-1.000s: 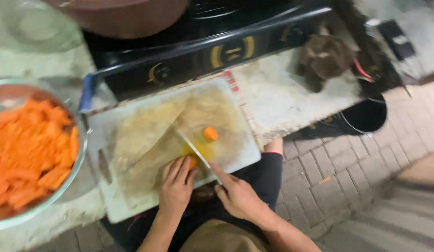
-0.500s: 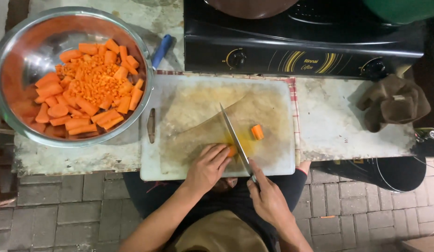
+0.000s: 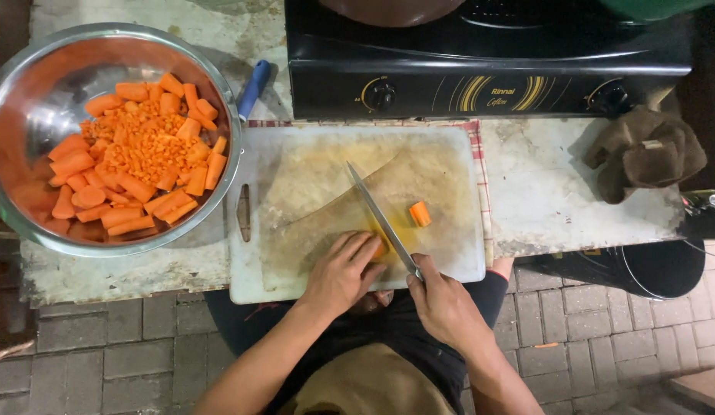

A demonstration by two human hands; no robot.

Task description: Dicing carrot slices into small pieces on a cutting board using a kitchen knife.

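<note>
Your right hand (image 3: 443, 303) is closed round the handle of a knife (image 3: 380, 219), whose blade runs diagonally up and left across the white cutting board (image 3: 296, 161). Your left hand (image 3: 344, 273) lies curled on the board, fingers bent down onto a carrot piece (image 3: 380, 247) that shows only as a sliver of orange between the fingertips and the blade. The blade edge sits right against that piece. A separate cut carrot chunk (image 3: 420, 214) rests on the board just to the right of the blade, apart from both hands. The board lies on a stained worktop (image 3: 542, 192), over a checked cloth (image 3: 477, 146) showing along its right edge. To the left stands a steel bowl (image 3: 19, 115) holding carrot sticks and dice. Behind the board is a black gas stove (image 3: 488, 69); a blue handle (image 3: 254, 86) lies between bowl and stove. A brown rag (image 3: 645, 154) sits at the right end of the worktop
</note>
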